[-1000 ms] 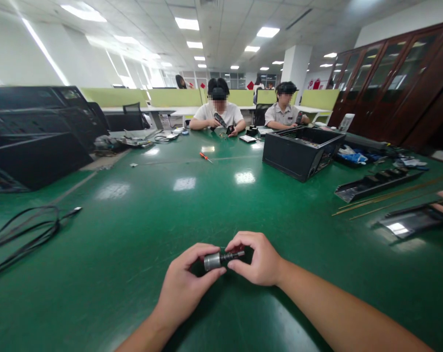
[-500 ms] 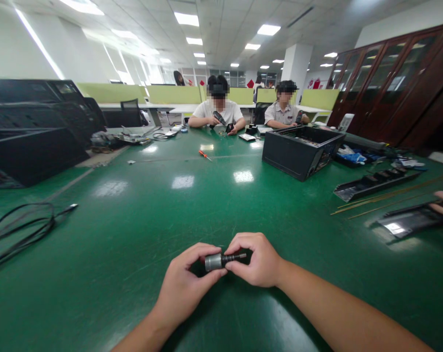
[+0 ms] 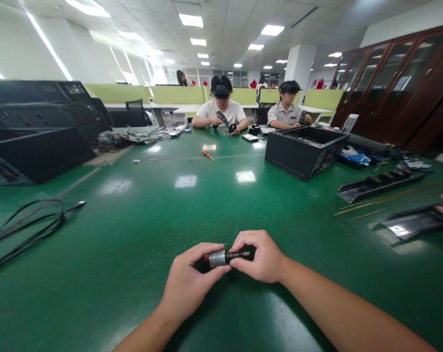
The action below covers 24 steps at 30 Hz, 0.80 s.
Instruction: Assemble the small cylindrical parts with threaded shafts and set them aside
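A small silver metal cylinder with a thin shaft (image 3: 217,258) lies level between my two hands, a little above the green table. What looks like a dark spring or thread runs along the shaft, which points to the right. My left hand (image 3: 191,274) grips the cylinder's body between thumb and fingers. Thumb and forefinger of my right hand (image 3: 260,258) pinch the shaft close to where it leaves the body. The fingers hide part of the piece, so its exact kind does not show.
Black cables (image 3: 41,225) lie at the left, near dark computer cases (image 3: 49,156). A red screwdriver (image 3: 206,154) rests mid-table. An open black case (image 3: 298,156), thin rods (image 3: 375,203) and black panels (image 3: 415,225) are at the right, with another person's hand there. Two people sit opposite.
My view has turned slightly left, so everything sits a little further right. Both hands keep the same hold on the metal cylinder.
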Motion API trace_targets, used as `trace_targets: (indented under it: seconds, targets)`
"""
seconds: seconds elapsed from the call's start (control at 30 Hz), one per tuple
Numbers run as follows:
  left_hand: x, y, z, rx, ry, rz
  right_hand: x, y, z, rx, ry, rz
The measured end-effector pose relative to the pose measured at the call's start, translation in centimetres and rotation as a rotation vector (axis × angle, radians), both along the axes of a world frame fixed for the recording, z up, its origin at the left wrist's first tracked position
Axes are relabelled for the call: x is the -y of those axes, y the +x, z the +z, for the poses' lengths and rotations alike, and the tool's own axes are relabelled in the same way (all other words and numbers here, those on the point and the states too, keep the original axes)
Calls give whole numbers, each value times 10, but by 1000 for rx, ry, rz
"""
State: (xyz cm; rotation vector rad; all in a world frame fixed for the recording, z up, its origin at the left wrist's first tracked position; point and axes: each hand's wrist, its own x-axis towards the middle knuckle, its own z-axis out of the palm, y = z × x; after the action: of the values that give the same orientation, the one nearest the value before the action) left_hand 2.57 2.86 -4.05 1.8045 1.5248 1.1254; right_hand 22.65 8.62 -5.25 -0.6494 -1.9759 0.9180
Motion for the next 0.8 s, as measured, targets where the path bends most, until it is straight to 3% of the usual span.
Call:
trace_targets:
  seconds: [0.8]
  targets:
    - [0,1,-2,54,-32,35,0,3,1,22,-35,-11]
